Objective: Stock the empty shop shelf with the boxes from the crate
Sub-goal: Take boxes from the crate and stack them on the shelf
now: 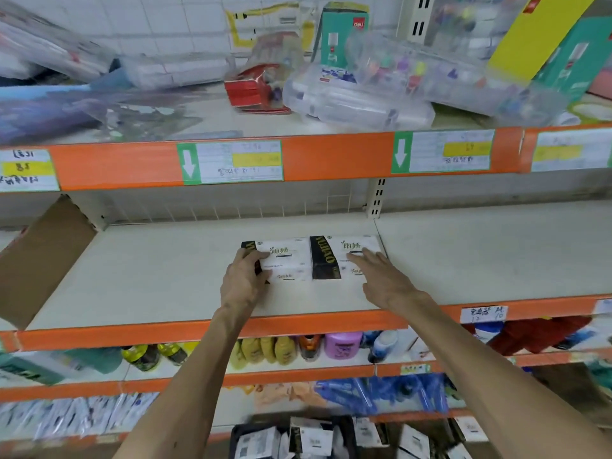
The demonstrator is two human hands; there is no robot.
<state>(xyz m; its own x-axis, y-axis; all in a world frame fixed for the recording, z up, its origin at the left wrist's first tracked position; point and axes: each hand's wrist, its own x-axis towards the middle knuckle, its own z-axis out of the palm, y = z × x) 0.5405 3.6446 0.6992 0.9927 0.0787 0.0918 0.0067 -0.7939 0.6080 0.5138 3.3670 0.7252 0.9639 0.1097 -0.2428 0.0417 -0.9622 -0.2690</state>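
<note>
A: Surface first?

B: The middle shelf (165, 270) is a flat cream board, matt, with a glossy orange strip (298, 323) along its front edge. A wire grid (215, 210) backs it. A slotted metal upright (376, 200) stands at 1 o'clock from the stock. There is a white tiled wall (165, 14) at 12, behind the upper shelf.

A: Around it?

B: At 9 o'clock a brown cardboard flap (43, 260) leans over the board's left end. The upper shelf carries clear hard plastic cases (361, 97), a crumpled red packet (255, 91) and a tall teal carton (341, 38). Green-arrowed price labels (231, 162) sit on its own orange edge. Below, towards 6, are yellow bottles (275, 349) and a round pink tub (342, 344).

A: The stock?

B: Two cartons lie flat near the middle of the cream board, side by side, edges meeting. Each is white and rectangular, with a black band at its left end and green lettering. They are the left box (288, 260) and the right box (337, 260).

A: Hands?

B: The left hand (243, 279) grips the left end of the left box, fingers curled round it. The right hand (381, 276) lies on the right box, fingers straight and spread, flat on its top.

A: Crate?

B: The black crate (238, 435) is at 6 o'clock, on the bottom edge, and blurred. Its contents (311, 435) look like more white-and-black cartons.
</note>
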